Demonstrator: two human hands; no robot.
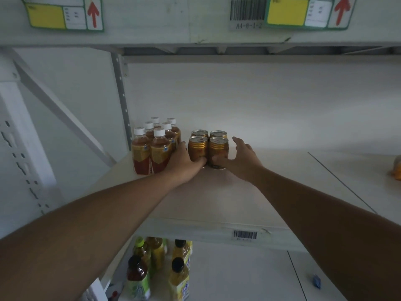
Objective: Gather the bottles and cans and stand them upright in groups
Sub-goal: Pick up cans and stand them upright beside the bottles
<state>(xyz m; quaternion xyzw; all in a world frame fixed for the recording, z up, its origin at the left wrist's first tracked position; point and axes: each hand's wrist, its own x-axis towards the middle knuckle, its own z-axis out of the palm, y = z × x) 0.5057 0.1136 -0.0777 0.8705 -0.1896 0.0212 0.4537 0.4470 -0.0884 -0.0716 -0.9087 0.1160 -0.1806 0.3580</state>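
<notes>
Four gold cans (pixel 207 146) stand upright in a tight two-by-two block near the centre of the frame, on a pale shelf (pixel 249 192). Each has a ribbed metallic body, a darker brown band around the lower half, and a silvery top with a pull tab. The front two hide most of the rear two, whose tops and upper rims show just behind.

The left hand (pixel 184 162) comes in from the lower left and cups the left side of the block, thumb pressed on the front of the front-left can, fingers reaching into the gap between cans and bottles. The right hand (pixel 237 158) comes from the lower right and cups the right side, thumb on the front of the front-right can, fingers spread and extended along the far side. Both hands squeeze the block between them rather than closing around any single can.

Just left of the cans stands a cluster of bottles (pixel 155 144), upright and touching one another, with white caps, amber tea-coloured liquid and yellow-brown labels. They sit at the shelf's left end, near a perforated upright.

At the right edge of the frame, an orange object (pixel 397 168) is cut off. At the bottom of the frame, on the lower shelf (pixel 249 276), stand dark-capped bottles with yellow and green labels (pixel 160 270).
</notes>
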